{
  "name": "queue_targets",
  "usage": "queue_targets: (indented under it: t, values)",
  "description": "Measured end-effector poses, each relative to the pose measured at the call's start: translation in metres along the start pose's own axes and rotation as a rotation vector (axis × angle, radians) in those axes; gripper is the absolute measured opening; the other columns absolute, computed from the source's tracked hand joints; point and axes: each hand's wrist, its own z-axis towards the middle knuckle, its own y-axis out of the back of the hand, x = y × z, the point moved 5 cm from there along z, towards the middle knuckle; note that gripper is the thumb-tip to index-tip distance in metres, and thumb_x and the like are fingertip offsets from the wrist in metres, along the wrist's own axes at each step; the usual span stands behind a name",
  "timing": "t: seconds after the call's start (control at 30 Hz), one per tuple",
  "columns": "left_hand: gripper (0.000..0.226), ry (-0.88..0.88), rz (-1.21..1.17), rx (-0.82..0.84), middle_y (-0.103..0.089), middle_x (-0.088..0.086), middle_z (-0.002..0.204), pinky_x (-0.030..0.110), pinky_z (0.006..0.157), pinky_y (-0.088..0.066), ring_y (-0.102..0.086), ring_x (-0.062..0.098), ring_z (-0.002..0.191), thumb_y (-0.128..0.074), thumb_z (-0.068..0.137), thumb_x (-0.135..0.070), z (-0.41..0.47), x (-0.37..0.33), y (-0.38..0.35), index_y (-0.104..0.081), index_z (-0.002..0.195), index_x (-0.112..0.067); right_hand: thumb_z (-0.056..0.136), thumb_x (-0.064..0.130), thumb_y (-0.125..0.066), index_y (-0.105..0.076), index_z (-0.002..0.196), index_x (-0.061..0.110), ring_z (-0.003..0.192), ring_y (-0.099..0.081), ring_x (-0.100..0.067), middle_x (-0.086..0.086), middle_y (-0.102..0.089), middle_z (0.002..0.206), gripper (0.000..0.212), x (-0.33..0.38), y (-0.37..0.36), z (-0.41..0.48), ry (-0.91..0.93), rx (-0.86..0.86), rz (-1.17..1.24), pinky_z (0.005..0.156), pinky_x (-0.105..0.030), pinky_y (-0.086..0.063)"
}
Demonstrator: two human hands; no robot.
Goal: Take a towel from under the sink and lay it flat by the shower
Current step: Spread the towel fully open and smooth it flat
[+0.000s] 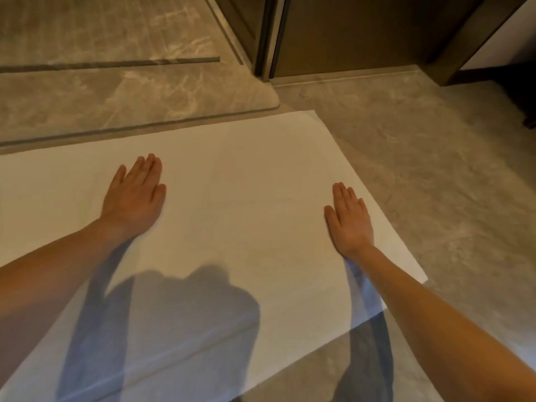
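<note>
The white towel [232, 204] lies spread on the marble floor [420, 169] beside what seems the shower threshold [116, 130]; left hand [135, 195] and right hand [349, 220] press flat, fingers together.

White matt cloth towel [237, 216] (smooth, uncreased) on glossy veined marble floor [420, 158].

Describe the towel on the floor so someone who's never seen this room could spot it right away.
Look at the grey marble floor beside the raised stone threshold. A large white towel lies spread flat along it, with the left hand and right hand pressed palm-down on it. It is the only white cloth among stone and dark wood.
</note>
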Motion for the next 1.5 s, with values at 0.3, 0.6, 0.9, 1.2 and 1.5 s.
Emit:
queue_targets:
  t: [0.3, 0.6, 0.9, 1.2, 1.5]
  values:
    - [0.063, -0.466, -0.017, -0.007, -0.009, 0.008, 0.162, 0.037, 0.12, 0.007, -0.005, 0.021, 0.15, -0.014, 0.099, -0.041, -0.074, -0.161, -0.023, -0.012, 0.154, -0.01, 0.101, 0.035, -0.02, -0.02, 0.153, 0.006, 0.149, -0.013, -0.029, -0.013, -0.017, 0.16, 0.06, 0.092, 0.006, -0.033, 0.081, -0.059, -0.007, 0.12, -0.044, -0.009]
    - [0.071, -0.465, 0.054, 0.024, 0.009, 0.003, 0.158, 0.036, 0.119, 0.006, -0.001, 0.019, 0.15, 0.004, 0.092, -0.046, -0.076, -0.166, -0.042, -0.002, 0.153, -0.01, 0.099, 0.051, -0.006, -0.002, 0.156, 0.02, 0.149, 0.003, -0.012, 0.005, -0.001, 0.163, 0.065, 0.015, -0.007, -0.089, -0.09, 0.025, 0.046, 0.121, -0.034, 0.002]
    - [0.069, -0.496, 0.032, -0.011, 0.009, 0.005, 0.16, 0.037, 0.12, 0.008, 0.004, 0.02, 0.15, 0.007, 0.093, -0.045, -0.083, -0.175, -0.034, 0.003, 0.153, -0.01, 0.101, 0.043, -0.01, -0.008, 0.155, 0.01, 0.15, -0.004, -0.023, -0.007, -0.007, 0.163, 0.063, -0.01, 0.023, -0.106, -0.178, -0.029, -0.012, 0.122, -0.04, -0.002]
    - [0.064, -0.421, 0.007, -0.011, -0.005, 0.006, 0.163, 0.037, 0.121, 0.005, 0.0, 0.019, 0.15, -0.017, 0.1, -0.043, -0.029, -0.16, -0.019, -0.008, 0.155, -0.011, 0.101, 0.044, -0.014, -0.012, 0.156, 0.019, 0.15, -0.004, -0.016, 0.0, -0.012, 0.163, 0.06, 0.083, -0.007, -0.045, 0.156, 0.048, 0.095, 0.12, -0.033, 0.0]
    - [0.066, -0.357, -0.032, -0.031, -0.002, 0.003, 0.163, 0.039, 0.121, 0.001, 0.001, 0.016, 0.15, -0.013, 0.099, -0.046, -0.028, -0.147, -0.025, -0.006, 0.155, -0.012, 0.1, 0.043, -0.01, -0.01, 0.155, 0.009, 0.15, -0.006, -0.021, -0.008, -0.01, 0.163, 0.064, -0.038, 0.025, -0.044, -0.147, -0.011, -0.028, 0.122, -0.037, -0.002]
